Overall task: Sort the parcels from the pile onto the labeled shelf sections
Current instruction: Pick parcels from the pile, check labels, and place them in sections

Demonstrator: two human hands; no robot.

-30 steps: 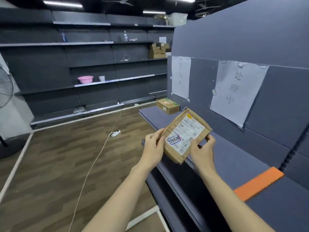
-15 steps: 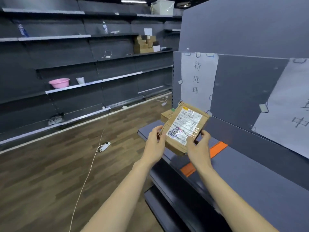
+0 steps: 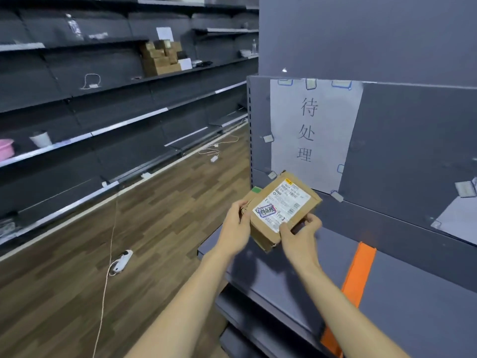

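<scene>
We see a flat brown cardboard parcel (image 3: 281, 210), tilted so its top face leans toward us, held up above the grey shelf (image 3: 402, 301). Its left edge sits against the fingers (image 3: 241, 206) of one hand, and its lower right corner is pinched by the other hand's fingers (image 3: 291, 232). A white shipping label with barcodes covers the top face, with a blue-outlined stamp nearest the left fingers. Behind the fingers hangs a white paper sign (image 3: 313, 133) reading 待处理, taped to the shelf's back panel.

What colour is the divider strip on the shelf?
Orange; the divider strip shows best in the head view.
</scene>
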